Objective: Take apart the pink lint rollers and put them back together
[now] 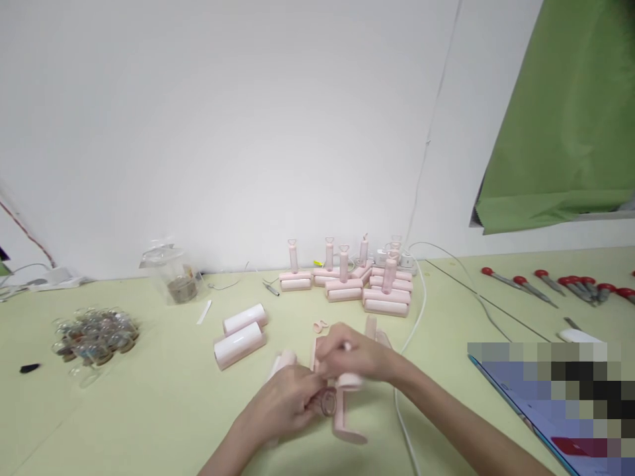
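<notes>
My left hand (285, 403) and my right hand (354, 357) meet low in the middle of the table, both closed around a pink lint-roller frame (344, 423). A small ring-shaped part (328, 401) shows between the fingers of my left hand. My right hand's fingers pinch the top of the frame near a white roll (351, 379). Two white rolls with pink ends (241, 336) lie just left of my hands. A small pink ring piece (320, 325) lies behind them. Motion blur hides the exact grip.
Several assembled pink rollers (364, 284) stand near the wall. A clear jar (173, 274) and a heap of small clear containers (94, 338) sit at left. Red-handled screwdrivers (560, 284) lie at right, with a white cable (414, 324) and a blurred-out flat object (550, 396).
</notes>
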`<move>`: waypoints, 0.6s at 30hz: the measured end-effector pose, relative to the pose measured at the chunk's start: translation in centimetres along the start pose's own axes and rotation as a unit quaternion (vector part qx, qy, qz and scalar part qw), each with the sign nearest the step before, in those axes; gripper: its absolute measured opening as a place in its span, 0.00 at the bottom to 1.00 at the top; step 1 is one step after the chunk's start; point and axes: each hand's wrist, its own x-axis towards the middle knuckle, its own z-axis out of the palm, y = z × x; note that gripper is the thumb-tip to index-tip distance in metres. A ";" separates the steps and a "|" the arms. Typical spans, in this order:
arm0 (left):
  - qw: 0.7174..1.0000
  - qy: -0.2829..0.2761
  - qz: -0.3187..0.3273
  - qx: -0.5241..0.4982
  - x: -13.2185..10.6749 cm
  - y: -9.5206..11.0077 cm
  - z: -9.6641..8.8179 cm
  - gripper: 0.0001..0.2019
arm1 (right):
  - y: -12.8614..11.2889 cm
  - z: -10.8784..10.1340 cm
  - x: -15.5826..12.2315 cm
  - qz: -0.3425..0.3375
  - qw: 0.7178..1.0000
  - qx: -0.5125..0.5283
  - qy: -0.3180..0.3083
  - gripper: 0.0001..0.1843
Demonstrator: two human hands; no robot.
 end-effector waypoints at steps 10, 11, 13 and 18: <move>0.944 0.279 -0.125 -0.123 0.3 -2.5 -3.0 0.09 | 7.7 -3.6 0.8 0.309 0.891 -0.311 0.117 0.19; 0.938 0.288 -0.126 -0.146 0.3 -2.9 -3.1 0.10 | 8.4 -3.3 0.8 0.320 0.886 -0.321 0.097 0.17; 0.930 0.289 -0.153 -0.166 0.3 -3.4 -3.3 0.13 | 9.4 -3.0 0.7 0.339 0.876 -0.338 0.057 0.15; 0.934 0.212 -0.275 -0.079 2.0 -3.8 -3.7 0.17 | 9.3 -3.4 0.1 0.395 0.854 -0.336 -0.029 0.22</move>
